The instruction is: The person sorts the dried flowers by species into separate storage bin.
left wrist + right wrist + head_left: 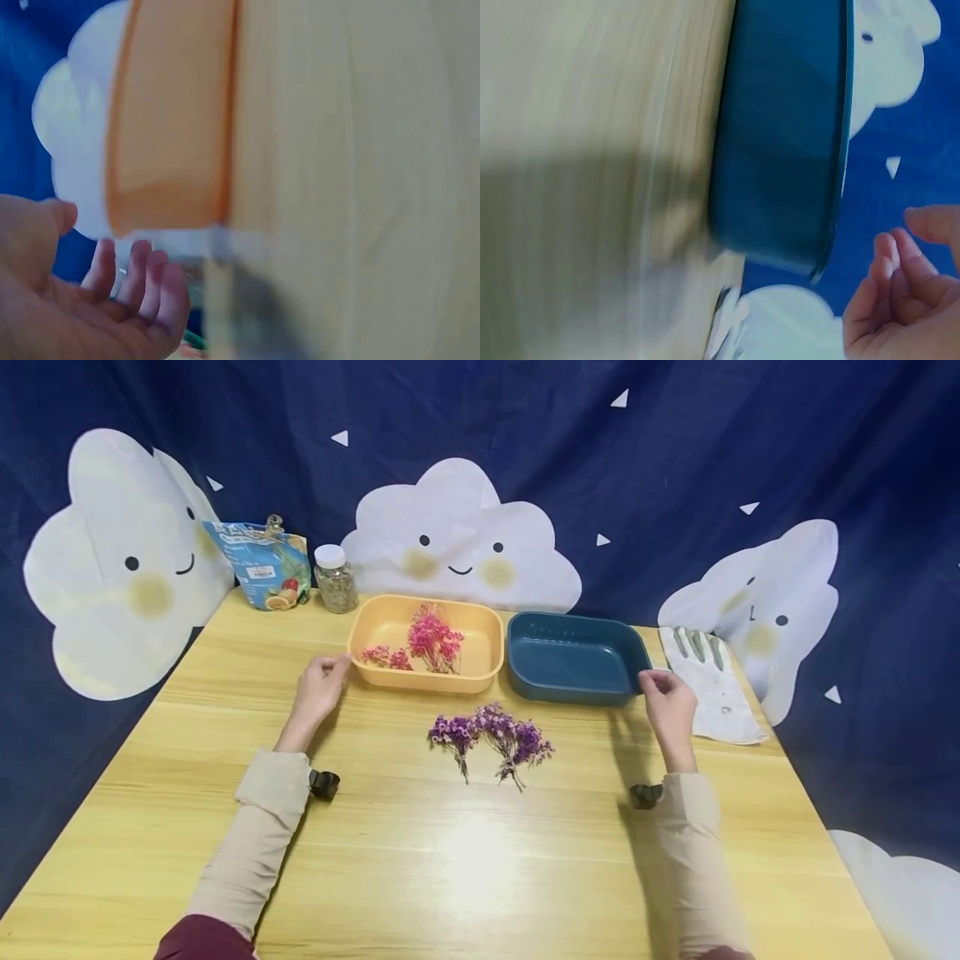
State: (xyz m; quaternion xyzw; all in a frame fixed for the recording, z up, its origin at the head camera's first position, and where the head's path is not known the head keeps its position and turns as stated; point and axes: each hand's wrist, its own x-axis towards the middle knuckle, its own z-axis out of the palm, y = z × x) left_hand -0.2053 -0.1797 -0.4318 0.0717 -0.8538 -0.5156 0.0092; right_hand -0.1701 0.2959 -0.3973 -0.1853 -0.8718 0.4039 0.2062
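A yellow-orange plastic box [427,682] holds pink dried flowers [435,642]. At its left end is my left hand [318,695], fingertips close to the corner; in the left wrist view that hand [94,311] shows loosely bent fingers with nothing between them. A dark blue plastic box [562,690] stands to the right, its inside bare. My right hand [672,710] is beside its right end. The right wrist view shows that hand [904,300] with relaxed fingers, apart from the wall and holding nothing. Two small purple flower bunches [516,742] lie in front of the boxes.
At the back left stand a blue pouch [262,564] with a clip on top and a white-lidded jar [336,581]. A white cloth or glove with grey-green stripes [720,706] lies right of the blue box. A dark cloud-patterned curtain [525,410] hangs behind the wooden table [480,893].
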